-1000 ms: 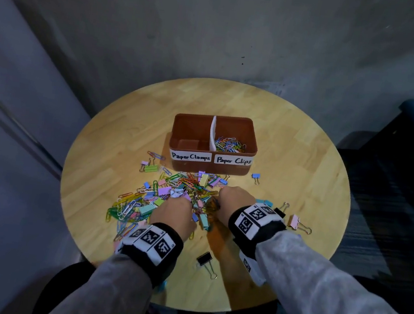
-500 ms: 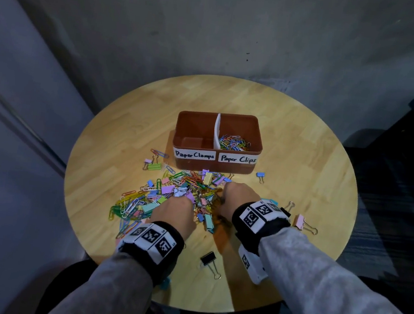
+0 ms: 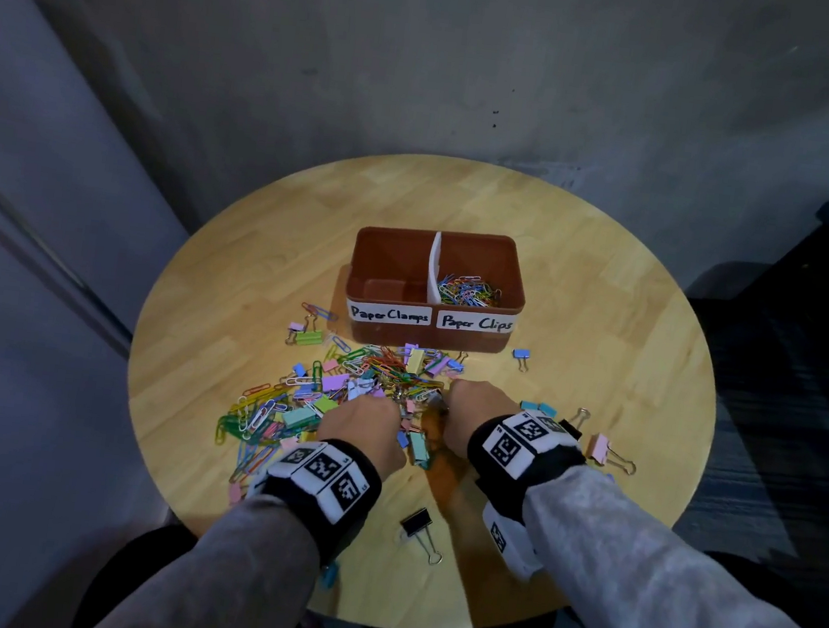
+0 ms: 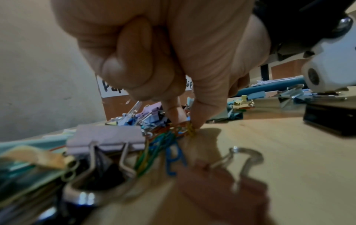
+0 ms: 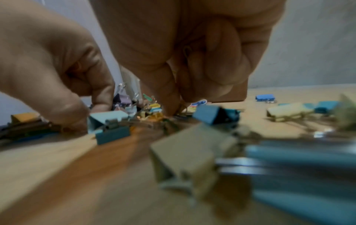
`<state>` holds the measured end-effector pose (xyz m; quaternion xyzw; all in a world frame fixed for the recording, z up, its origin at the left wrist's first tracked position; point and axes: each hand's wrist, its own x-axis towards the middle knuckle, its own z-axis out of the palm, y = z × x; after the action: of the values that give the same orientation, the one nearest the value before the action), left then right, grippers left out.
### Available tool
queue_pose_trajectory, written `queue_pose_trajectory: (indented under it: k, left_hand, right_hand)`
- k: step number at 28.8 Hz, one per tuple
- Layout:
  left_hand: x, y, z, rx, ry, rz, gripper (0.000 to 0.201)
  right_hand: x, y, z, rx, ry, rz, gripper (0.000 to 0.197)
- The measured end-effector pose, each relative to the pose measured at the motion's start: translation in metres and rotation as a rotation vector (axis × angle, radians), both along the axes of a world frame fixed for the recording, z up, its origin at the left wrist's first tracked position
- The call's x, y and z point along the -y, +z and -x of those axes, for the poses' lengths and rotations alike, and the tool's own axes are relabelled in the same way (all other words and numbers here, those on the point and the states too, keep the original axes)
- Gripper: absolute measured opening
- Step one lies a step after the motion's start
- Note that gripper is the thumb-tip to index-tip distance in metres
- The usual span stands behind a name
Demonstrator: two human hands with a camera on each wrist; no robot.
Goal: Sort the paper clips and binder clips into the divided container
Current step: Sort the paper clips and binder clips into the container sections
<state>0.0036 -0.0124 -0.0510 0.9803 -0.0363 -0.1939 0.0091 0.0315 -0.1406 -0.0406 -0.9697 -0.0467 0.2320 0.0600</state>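
Bright wire paper clips are bunched under both hands. The left hand [image 4: 163, 64] pinches a few between thumb and forefinger at the near edge of the pile [image 3: 369, 376]; the right hand [image 3: 478, 419], fingers curled down just beside it, seems to pinch some too, though blur hides what. Both hands sit where they were a second ago, so gathering continues. Beyond them, the box [image 3: 430, 336] holds clips [image 3: 466, 291] right of its divider; the left section looks bare.
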Motion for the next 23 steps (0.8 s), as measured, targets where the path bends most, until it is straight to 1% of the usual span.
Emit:
queue_pose_trajectory:
  k: [3, 6, 8, 11, 13, 15, 18, 19, 20, 23]
  left_hand:
    - [0.002, 0.002, 0.002, 0.011, 0.001, 0.007, 0.013]
    - [0.001, 0.004, 0.003, 0.028, 0.024, 0.066, 0.011]
    - [-0.004, 0.004, 0.001, 0.059, 0.068, 0.173, 0.016]
    - [-0.014, 0.005, 0.0, 0.092, 0.152, 0.431, 0.022]
    - [-0.017, 0.01, 0.001, 0.094, 0.223, 0.529, 0.021]
    - [-0.017, 0.018, 0.005, 0.051, 0.258, 0.572, 0.025]
    - [-0.015, 0.025, 0.01, -0.008, 0.274, 0.565, 0.041]
    - [-0.015, 0.025, 0.011, -0.011, 0.301, 0.604, 0.042]
    - [-0.016, 0.023, 0.011, -0.025, 0.356, 0.688, 0.041]
    - [-0.012, 0.023, 0.015, -0.124, 0.569, 0.954, 0.026]
  right_hand:
    - [0.01, -0.002, -0.001, -0.02, -0.046, -0.031, 0.025]
    - [0.021, -0.001, -0.001, -0.03, -0.097, -0.099, 0.02]
    - [0.029, 0.0, 0.001, -0.025, -0.126, -0.141, 0.014]
    - [0.04, 0.003, 0.002, -0.011, -0.167, -0.17, 0.022]
    - [0.046, 0.005, 0.001, -0.01, -0.184, -0.183, 0.025]
    - [0.05, 0.006, 0.0, -0.009, -0.194, -0.193, 0.025]
    - [0.055, 0.005, 0.0, 0.009, -0.214, -0.195, 0.025]
    - [0.056, 0.005, 0.001, 0.013, -0.222, -0.194, 0.025]
    - [0.058, 0.005, 0.001, 0.016, -0.227, -0.192, 0.025]
    - [0.062, 0.007, 0.002, 0.011, -0.223, -0.159, 0.025]
